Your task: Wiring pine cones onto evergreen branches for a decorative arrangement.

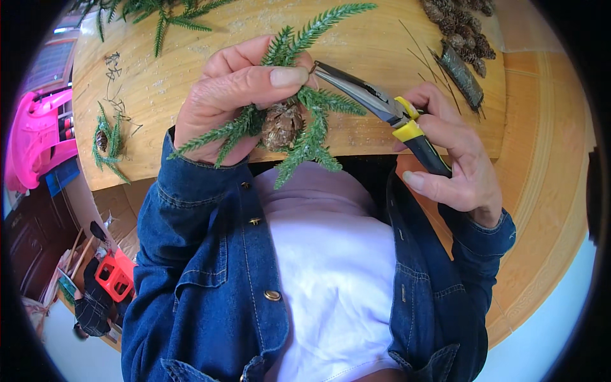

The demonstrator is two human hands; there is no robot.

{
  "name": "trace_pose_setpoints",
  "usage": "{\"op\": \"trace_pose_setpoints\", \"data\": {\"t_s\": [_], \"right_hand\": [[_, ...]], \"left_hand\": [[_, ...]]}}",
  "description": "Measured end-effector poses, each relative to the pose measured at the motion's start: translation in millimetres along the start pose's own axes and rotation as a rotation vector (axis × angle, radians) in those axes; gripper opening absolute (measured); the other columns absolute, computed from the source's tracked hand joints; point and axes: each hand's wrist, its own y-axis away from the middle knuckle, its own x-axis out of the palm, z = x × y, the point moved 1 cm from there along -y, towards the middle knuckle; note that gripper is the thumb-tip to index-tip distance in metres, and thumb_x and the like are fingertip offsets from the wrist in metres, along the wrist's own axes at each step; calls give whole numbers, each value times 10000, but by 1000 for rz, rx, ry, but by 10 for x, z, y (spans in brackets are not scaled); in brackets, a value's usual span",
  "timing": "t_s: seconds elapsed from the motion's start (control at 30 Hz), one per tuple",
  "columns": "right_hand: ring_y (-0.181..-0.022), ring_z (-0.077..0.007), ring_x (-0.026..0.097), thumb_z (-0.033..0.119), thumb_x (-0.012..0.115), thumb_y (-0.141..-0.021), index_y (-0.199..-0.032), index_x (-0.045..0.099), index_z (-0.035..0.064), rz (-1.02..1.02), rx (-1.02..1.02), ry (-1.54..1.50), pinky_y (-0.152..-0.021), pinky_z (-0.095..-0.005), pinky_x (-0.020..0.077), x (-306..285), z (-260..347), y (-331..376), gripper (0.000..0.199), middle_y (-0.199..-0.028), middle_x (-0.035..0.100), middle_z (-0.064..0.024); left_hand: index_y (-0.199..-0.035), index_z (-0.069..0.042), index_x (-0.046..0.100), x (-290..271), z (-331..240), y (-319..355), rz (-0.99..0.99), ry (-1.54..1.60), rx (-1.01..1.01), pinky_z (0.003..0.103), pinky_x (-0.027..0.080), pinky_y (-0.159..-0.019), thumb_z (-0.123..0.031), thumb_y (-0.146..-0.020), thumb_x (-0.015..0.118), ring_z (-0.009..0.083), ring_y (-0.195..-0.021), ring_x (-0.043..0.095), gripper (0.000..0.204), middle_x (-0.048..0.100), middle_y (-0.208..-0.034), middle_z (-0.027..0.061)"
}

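My left hand (232, 95) pinches a green artificial pine sprig (312, 140) between thumb and fingers, above the near edge of the table. A brown pine cone (282, 127) sits among its needled branches, just under my thumb. In my right hand (455, 140) is a pair of long-nose pliers (375, 102) with yellow and black handles. The jaw tips reach to the sprig beside my left thumb and look closed there on something thin. What exactly they grip is too small to make out.
On the wooden table (153, 137) a small sprig with a cone (109, 141) lies at left near thin twisted wire (114, 83). More green branches (162, 19) lie at the far left. A heap of pine cones (461, 28) and a bundle of dark wires (459, 76) occupy the far right.
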Motion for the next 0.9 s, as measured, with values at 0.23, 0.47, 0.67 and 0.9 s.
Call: {"op": "trace_pose_setpoints", "data": {"t_s": [0.23,0.47,0.67,0.9], "right_hand": [[-985,-306,481,108,634,-643,-921,606,-19,-8,-17,-24,-868,-339,383,13,-70,12,307,-1031,469,-172],[-980,-295,488,79,612,-636,-917,601,-23,-5,-11,-23,-863,-330,386,1,-82,49,299,-1033,472,-172],[-1009,-265,470,109,576,-595,-834,600,-14,-22,56,-59,-878,-326,378,1,-98,74,270,-1081,471,-165],[-876,-247,514,27,572,-645,-866,585,-11,-59,5,-9,-758,-300,413,26,-126,91,224,-977,488,-140]], "left_hand": [[-1083,58,596,35,-7,-20,65,-7,-58,257,537,-724,-38,-800,620,140,-762,655,300,671,-903,130],[-1076,53,590,73,42,-24,42,-54,-68,262,558,-656,-57,-810,609,142,-694,655,288,666,-881,120],[-1068,60,539,160,18,-23,16,-35,-142,346,567,-699,-58,-804,574,222,-771,635,291,610,-864,124],[-1056,42,587,209,65,8,-121,-136,-49,276,545,-696,-67,-825,595,178,-755,646,256,657,-898,121]]}}
